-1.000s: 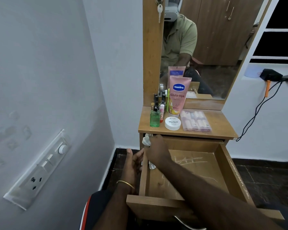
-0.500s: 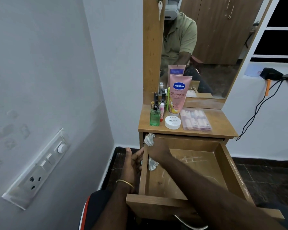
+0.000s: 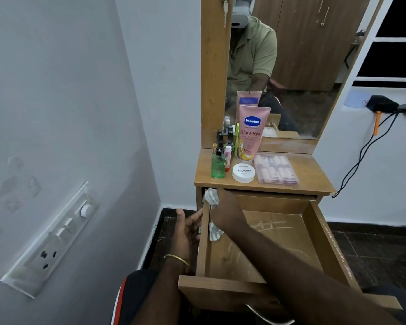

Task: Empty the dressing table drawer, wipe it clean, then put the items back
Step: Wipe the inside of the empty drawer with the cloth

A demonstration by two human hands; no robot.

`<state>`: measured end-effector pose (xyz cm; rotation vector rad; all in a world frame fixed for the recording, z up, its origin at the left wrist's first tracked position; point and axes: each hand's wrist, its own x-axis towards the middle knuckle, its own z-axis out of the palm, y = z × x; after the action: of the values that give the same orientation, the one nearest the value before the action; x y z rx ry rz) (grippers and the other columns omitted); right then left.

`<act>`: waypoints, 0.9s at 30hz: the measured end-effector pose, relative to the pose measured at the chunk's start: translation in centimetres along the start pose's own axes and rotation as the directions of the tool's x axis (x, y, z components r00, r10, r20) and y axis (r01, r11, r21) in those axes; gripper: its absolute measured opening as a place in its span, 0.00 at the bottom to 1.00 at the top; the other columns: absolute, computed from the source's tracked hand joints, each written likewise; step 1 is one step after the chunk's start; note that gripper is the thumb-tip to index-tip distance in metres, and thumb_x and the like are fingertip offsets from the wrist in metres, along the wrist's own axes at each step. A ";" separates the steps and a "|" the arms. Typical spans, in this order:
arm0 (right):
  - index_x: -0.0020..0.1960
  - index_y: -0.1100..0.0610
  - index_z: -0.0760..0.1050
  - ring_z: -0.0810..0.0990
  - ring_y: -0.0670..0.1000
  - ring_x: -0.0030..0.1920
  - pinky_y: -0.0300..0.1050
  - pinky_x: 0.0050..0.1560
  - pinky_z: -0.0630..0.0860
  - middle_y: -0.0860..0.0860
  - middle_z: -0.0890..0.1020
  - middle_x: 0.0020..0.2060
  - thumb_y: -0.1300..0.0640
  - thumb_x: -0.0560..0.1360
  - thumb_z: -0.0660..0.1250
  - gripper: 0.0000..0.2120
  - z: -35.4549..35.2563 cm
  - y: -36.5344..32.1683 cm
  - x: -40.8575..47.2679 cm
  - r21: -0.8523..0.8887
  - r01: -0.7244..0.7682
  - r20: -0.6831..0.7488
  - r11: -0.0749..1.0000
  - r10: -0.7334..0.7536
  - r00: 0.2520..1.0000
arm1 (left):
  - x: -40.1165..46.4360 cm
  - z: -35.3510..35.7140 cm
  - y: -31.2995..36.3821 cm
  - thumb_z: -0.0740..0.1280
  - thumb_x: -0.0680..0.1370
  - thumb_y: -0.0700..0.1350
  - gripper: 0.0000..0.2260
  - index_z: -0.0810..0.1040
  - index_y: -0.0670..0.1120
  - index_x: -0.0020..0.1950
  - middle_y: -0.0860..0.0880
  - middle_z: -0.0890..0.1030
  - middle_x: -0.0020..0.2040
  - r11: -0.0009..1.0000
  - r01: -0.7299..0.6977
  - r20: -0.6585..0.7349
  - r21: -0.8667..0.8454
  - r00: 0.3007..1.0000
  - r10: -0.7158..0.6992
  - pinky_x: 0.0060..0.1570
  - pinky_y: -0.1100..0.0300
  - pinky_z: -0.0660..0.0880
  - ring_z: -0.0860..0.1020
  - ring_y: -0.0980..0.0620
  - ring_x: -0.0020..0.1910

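Note:
The wooden drawer [image 3: 333,249] is pulled out and holds nothing but white smears on its floor. My right hand [image 3: 225,209] grips a white and grey cloth [image 3: 212,197] at the drawer's far left corner, against the left wall's top edge. My left hand [image 3: 186,228] rests against the outside of that left wall, fingers curled on its rim. On the dressing table top [image 3: 314,177] stand a pink Vaseline tube [image 3: 251,134], a green bottle [image 3: 218,165], small dark bottles [image 3: 223,139], a white nail polish jar [image 3: 243,173] and a clear case of press-on nails [image 3: 275,168].
A mirror [image 3: 291,66] rises behind the table top. A wall with a switch and socket plate [image 3: 52,240] runs close on the left. A black cable [image 3: 361,158] hangs on the right wall. Dark tiled floor lies on both sides.
My right hand has pushed the cloth a little farther back and up along the drawer's left wall. My left hand has stayed on the outside of the wall.

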<state>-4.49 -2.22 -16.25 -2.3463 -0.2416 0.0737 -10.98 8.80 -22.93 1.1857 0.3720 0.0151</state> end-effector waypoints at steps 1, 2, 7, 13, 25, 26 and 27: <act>0.49 0.56 0.74 0.76 0.54 0.52 0.41 0.47 0.67 0.53 0.77 0.49 0.65 0.72 0.64 0.08 -0.5 0.1 0.0 -0.063 0.041 0.008 0.997 -0.040 0.999 | 0.0 0.0 0.0 0.49 0.72 0.76 0.41 0.78 0.48 0.67 0.42 0.82 0.61 1.000 0.000 0.003 -0.009 1.000 0.000 0.70 0.38 0.64 0.74 0.34 0.66; 0.50 0.56 0.75 0.77 0.55 0.53 0.41 0.48 0.67 0.54 0.78 0.51 0.64 0.73 0.63 0.08 -0.9 0.4 0.2 -0.099 0.082 0.001 0.992 -0.082 0.997 | 0.1 0.0 0.0 0.48 0.73 0.75 0.40 0.78 0.47 0.67 0.41 0.82 0.60 1.000 -0.003 0.002 -0.018 1.000 0.003 0.67 0.39 0.64 0.73 0.32 0.66; 0.65 0.55 0.75 0.76 0.56 0.59 0.47 0.55 0.73 0.53 0.75 0.61 0.62 0.76 0.61 0.18 -1.4 -0.8 -0.5 -0.294 0.264 0.074 0.919 -0.253 0.965 | 0.2 0.1 -0.1 0.49 0.70 0.78 0.43 0.79 0.46 0.65 0.33 0.79 0.61 0.997 0.001 -0.001 -0.083 1.000 -0.001 0.56 0.43 0.67 0.73 0.37 0.58; 0.63 0.58 0.76 0.77 0.59 0.58 0.50 0.54 0.77 0.55 0.71 0.61 0.65 0.75 0.63 0.17 -1.4 -1.6 -1.7 -0.474 0.408 0.283 0.780 -0.304 0.910 | -0.2 0.4 0.1 0.43 0.72 0.76 0.46 0.80 0.42 0.64 0.37 0.80 0.61 0.983 0.013 -0.035 -0.182 0.999 -0.020 0.60 0.45 0.70 0.76 0.38 0.60; 0.50 0.54 0.83 0.79 0.49 0.46 0.41 0.47 0.74 0.50 0.81 0.47 0.67 0.72 0.67 0.12 -6.4 0.3 -8.3 -0.156 0.541 0.730 0.827 -0.272 0.627 | -0.9 0.4 0.4 0.43 0.72 0.77 0.46 0.76 0.43 0.69 0.41 0.80 0.64 0.971 0.061 -0.050 -0.229 0.996 -0.075 0.70 0.44 0.68 0.76 0.42 0.65; 0.48 0.53 0.82 0.79 0.48 0.44 0.41 0.44 0.73 0.49 0.82 0.45 0.67 0.71 0.68 0.12 -7.1 -0.1 -8.4 -0.146 0.528 0.744 0.836 -0.260 0.616 | -1.1 0.4 0.5 0.43 0.72 0.76 0.46 0.75 0.43 0.69 0.41 0.79 0.64 0.974 0.069 -0.050 -0.214 0.995 -0.081 0.71 0.44 0.66 0.76 0.42 0.66; 0.50 0.55 0.83 0.79 0.49 0.44 0.40 0.45 0.73 0.50 0.83 0.45 0.68 0.71 0.68 0.12 -7.7 -0.6 -8.4 -0.116 0.533 0.723 0.838 -0.297 0.624 | -1.3 0.4 0.6 0.43 0.72 0.76 0.46 0.75 0.42 0.69 0.41 0.79 0.65 0.966 0.077 -0.032 -0.248 0.996 -0.088 0.71 0.44 0.65 0.75 0.42 0.67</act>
<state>-11.89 -8.82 -10.55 -2.4094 -1.2648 0.7331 -11.95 8.38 -21.86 0.9245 0.4435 0.0138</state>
